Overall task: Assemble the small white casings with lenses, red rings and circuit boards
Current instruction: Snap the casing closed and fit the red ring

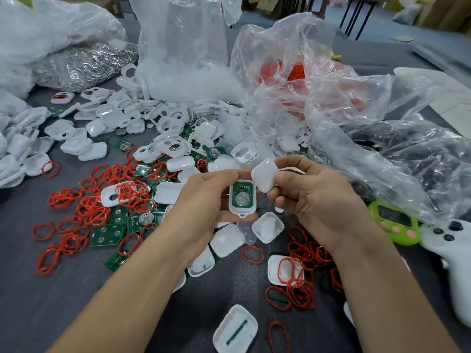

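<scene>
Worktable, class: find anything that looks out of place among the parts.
A green gadget with pink buttons and a white game controller lie at the right edge; neither looks like a part of this assembly.

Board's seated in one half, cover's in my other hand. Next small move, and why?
Probably bring the white cover in the right hand over the casing half in the left hand and press it shut. The green circuit board already sits in that half, uncovered, and the cover is just beside it.

table [30, 301] — dark | strewn: white casings [93, 151], red rings [63, 194], green circuit boards [107, 234], plastic bags [356, 123]
</scene>
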A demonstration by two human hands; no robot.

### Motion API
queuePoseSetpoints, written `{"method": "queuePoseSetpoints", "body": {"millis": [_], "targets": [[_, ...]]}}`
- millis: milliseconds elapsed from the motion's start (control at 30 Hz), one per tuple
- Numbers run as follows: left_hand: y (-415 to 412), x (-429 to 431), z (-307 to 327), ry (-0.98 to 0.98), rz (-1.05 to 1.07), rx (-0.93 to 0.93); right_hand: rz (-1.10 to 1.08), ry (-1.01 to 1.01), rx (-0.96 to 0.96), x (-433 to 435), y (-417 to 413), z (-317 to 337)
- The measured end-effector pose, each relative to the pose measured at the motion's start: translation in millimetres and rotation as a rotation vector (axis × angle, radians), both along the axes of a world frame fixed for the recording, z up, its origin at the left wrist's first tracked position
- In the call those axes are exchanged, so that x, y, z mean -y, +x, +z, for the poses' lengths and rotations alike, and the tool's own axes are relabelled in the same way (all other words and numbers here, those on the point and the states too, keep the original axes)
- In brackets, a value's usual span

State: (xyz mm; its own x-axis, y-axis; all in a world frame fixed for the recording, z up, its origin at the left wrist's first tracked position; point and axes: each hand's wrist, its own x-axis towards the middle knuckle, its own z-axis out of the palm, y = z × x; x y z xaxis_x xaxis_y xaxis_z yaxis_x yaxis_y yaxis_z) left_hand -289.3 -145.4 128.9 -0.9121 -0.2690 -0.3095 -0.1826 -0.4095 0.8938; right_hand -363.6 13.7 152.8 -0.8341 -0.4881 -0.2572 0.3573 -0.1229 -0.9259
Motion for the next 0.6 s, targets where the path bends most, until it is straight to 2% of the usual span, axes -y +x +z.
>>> {"method": "queuePoseSetpoints", "body": {"millis": [100,367,600], "targets": [[0.0,0.4,-1.0,0.022,-0.028,0.016,0.031,0.112,-0.191,1.2,2.7,-0.8],[2.3,2.2,-2.8,-0.051,-0.097,0.016,0.08,0.238,-0.451,6.1,6.4,-2.2],[1.9,1.3,-3.2,-0.066,-0.081,0.007,0.087,0.362,-0.565,9.9,10.0,-6.0]]}}
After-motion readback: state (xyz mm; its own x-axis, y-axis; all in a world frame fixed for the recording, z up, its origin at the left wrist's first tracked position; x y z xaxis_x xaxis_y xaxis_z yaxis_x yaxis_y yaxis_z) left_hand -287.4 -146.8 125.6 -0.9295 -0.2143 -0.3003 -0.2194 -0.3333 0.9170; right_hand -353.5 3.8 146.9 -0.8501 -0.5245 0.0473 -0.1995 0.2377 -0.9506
